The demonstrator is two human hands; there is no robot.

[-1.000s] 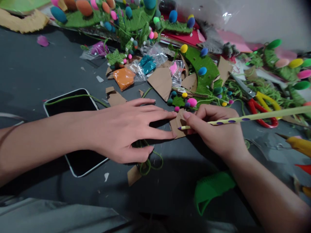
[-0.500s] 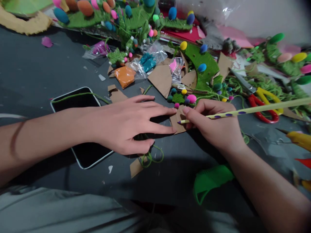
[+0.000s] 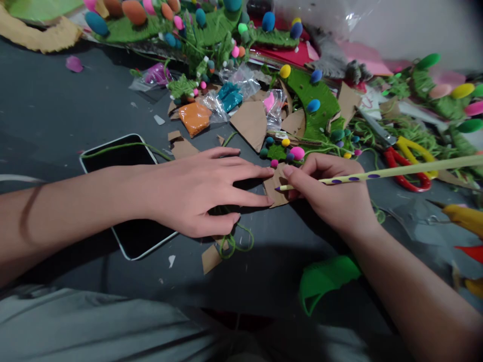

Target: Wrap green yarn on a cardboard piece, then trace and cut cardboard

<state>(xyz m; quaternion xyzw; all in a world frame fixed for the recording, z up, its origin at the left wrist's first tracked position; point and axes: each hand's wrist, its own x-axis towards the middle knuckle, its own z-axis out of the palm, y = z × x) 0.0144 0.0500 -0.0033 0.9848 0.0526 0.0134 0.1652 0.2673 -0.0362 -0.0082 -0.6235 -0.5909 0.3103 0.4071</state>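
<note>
My left hand (image 3: pixel 199 193) lies palm down with its fingers spread, two fingertips pressing the left edge of a small brown cardboard piece (image 3: pixel 277 187). In my right hand (image 3: pixel 335 193) a pale yellow pencil (image 3: pixel 400 172) with purple spots is gripped near its point. Its dark tip rests on or just over the cardboard. The fingers of my right hand cover the piece's right side. Under my left wrist is a phone (image 3: pixel 138 239) with a dark screen. Green yarn (image 3: pixel 241 241) loops out below my left thumb.
Red-and-yellow-handled scissors (image 3: pixel 409 166) lie at right, near my right hand. Behind the hands are bagged orange clay (image 3: pixel 195 118), a larger cardboard piece (image 3: pixel 249 123) and a green curved form with coloured balls (image 3: pixel 315 100). A green strip (image 3: pixel 328 279) sits at the front.
The view has shifted very slightly. Both hands, the cardboard and the pencil keep nearly the same places.
</note>
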